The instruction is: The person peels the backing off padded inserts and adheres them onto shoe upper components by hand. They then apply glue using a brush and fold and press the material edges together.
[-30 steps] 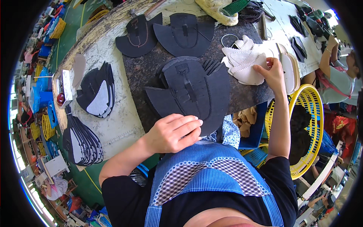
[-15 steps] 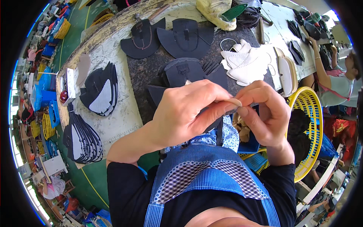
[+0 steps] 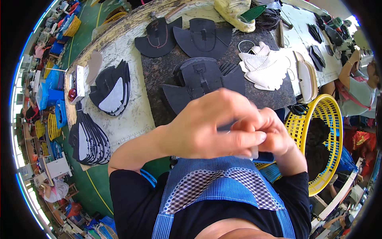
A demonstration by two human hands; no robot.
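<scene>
Pale scrap (image 3: 255, 152) sits pinched between left hand (image 3: 213, 125) and right hand (image 3: 274, 133), fingers curled. Black pieces (image 3: 201, 75) lie on a dark slab (image 3: 156, 73); green floor (image 3: 101, 180) shows at left.

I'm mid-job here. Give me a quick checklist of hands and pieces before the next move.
1. Left hand and right hand together: ok, fingers meeting.
2. Left hand sharp enough to read its grip: not ok, motion-blurred.
3. Pale piece secure at the fingertips: cannot tell, mostly hidden.
4. Large black cutout fully in view: not ok, left hand covers its near part.
5. White jagged-edged pieces uncovered: ok, piled beyond the right hand.
</scene>
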